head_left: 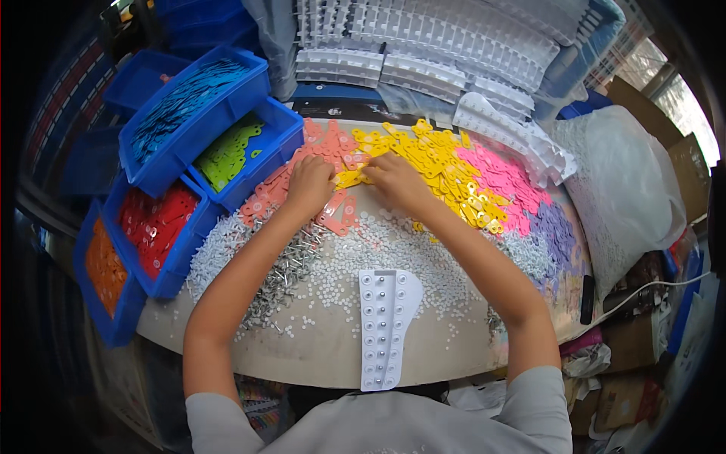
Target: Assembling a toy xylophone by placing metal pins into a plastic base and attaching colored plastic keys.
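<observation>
Both my hands reach over the loose plastic pieces at the far middle of the table. My left hand [311, 184] is closed among flat coral pieces [271, 189], its fingertips partly hidden; what it pinches is not clear. Closed too, my right hand [395, 180] has its fingertips on a flat yellow plastic piece [349, 178] that lies between the two hands. Beside it spreads a heap of similar yellow pieces [435, 160]. Near my body lies a white plastic tray [411, 291] with rows of round sockets and a middle row of metal pins.
Blue bins [265, 144] at the left hold blue, green, red and orange pieces. Metal pins [291, 261] and small white caps [344, 276] cover the middle. Pink pieces [503, 185] and purple pieces [556, 238] lie right. White trays [454, 34] stack behind; a plastic bag [624, 189] stands right.
</observation>
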